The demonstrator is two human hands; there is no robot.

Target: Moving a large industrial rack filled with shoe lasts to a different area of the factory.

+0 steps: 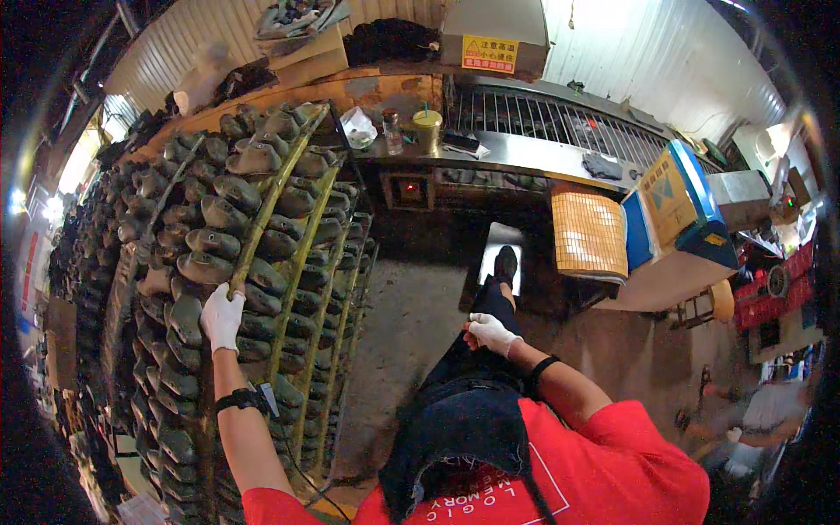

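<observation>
Yellowish rail (270,199) at left fingers (225,299)

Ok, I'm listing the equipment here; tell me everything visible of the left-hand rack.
The rack has tiers of long, scuffed yellowish rails, apparently metal, lined with rows of dark, shoe-shaped pieces. It stands at the person's left; the gloved left hand appears to touch one rail. Its base is hard to see.

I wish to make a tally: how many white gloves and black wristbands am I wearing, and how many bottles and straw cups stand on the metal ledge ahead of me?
White gloves: 2
Black wristbands: 2
Bottle: 1
Straw cup: 1
Total: 6
</observation>
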